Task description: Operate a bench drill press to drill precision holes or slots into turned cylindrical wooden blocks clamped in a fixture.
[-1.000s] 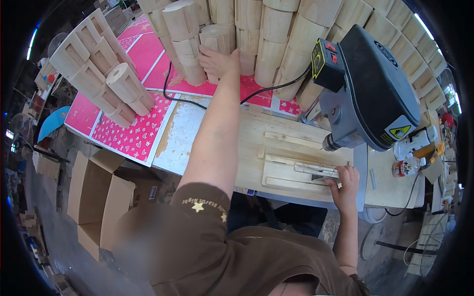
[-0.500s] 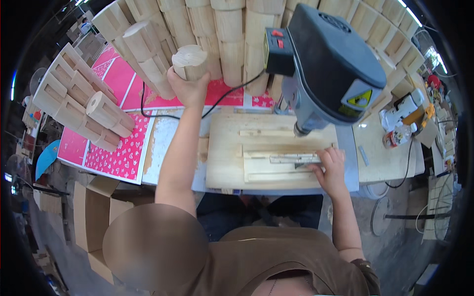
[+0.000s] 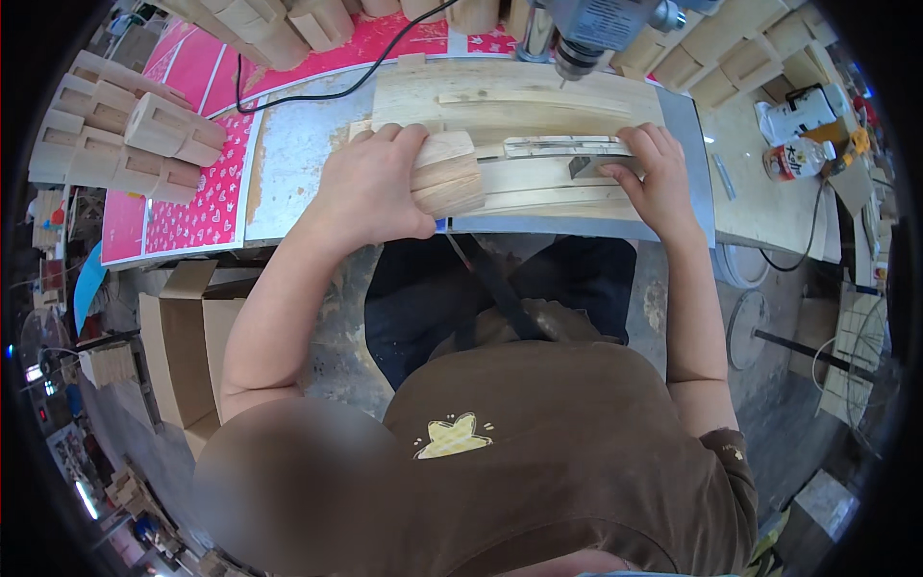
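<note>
On the bench (image 3: 288, 154), below the drill head (image 3: 591, 34), my left hand (image 3: 370, 188) has brought a short wooden block (image 3: 447, 173) down from the stack at the back, where it was reaching a second ago. It's clenched round the block at the jig's (image 3: 538, 106) near edge. My right hand (image 3: 654, 173) stays pressed flat on the jig's fence, grasping nothing, so I judge the block is about ready to seat under the bit.
</note>
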Available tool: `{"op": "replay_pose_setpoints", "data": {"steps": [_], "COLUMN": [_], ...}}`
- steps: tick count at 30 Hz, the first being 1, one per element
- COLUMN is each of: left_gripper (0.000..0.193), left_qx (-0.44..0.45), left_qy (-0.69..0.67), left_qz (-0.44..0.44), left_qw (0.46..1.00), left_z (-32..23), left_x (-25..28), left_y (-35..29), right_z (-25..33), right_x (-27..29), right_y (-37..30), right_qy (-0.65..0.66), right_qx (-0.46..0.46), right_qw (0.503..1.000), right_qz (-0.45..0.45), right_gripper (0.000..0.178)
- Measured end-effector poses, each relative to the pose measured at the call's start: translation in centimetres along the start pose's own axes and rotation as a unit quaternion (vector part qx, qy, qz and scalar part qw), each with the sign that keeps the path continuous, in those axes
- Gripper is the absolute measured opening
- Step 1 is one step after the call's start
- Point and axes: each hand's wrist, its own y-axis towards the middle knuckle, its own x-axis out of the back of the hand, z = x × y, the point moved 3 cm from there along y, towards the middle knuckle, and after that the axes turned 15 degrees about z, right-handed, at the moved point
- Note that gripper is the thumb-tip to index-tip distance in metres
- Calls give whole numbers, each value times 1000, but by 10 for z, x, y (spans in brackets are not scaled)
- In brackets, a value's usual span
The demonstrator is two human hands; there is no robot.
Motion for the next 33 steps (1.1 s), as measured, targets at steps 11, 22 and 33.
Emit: {"op": "replay_pose_setpoints", "data": {"steps": [11,22,33], "left_gripper": [70,75,69], "left_qx": [-83,-194,-7], "left_qy": [-27,-393,-136], "left_qz": [97,-198,-359], "left_qw": [992,877,924], "left_z": [-16,-46,-23], "left_x": [-2,-55,-101], "left_y": [48,57,67], "right_z": [-5,-17,-19], "right_x": [6,2,-18], "right_y": [-16,-7,32], "right_qy": [-2,-9,-48], "right_qx": [1,-37,-51], "right_qw": [1000,999,996], "right_qz": [-14,-26,-46], "right_gripper": [30,34,38]}}
